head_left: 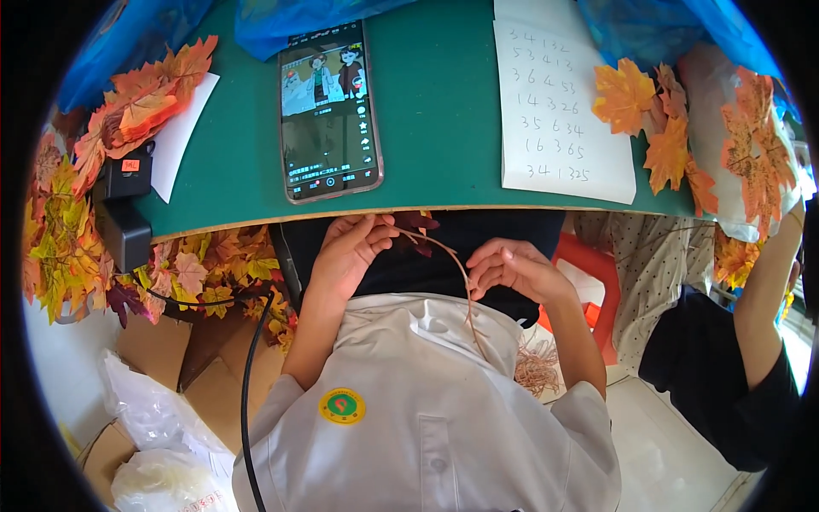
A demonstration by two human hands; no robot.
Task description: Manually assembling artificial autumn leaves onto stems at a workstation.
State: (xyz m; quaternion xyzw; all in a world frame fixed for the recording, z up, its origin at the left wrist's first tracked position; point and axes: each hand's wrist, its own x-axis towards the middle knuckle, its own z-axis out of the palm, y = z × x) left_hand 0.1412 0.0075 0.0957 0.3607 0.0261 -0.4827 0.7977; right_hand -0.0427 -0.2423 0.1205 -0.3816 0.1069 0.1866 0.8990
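Observation:
A thin brown artificial stem (450, 253) with small nubs arches over my lap, just below the table edge. Its upper end is pinched between the thumb and fingers of my left hand (351, 246). The curled fingertips of my right hand (516, 271) close on it lower down. From there the loose tail hangs down against my light grey shirt. A dark maroon leaf (418, 229) shows beside the stem close to my left fingers, partly hidden under the table edge; whether it is joined to the stem, I cannot tell.
On the green table (435, 111) lie a lit phone (331, 119) and a handwritten paper sheet (563, 111). Autumn leaf garlands (128, 111) crowd both sides. A black cable (249, 375) runs down at left. Brown stems (537, 363) are heaped below right. Another person's arm (763, 299) is at far right.

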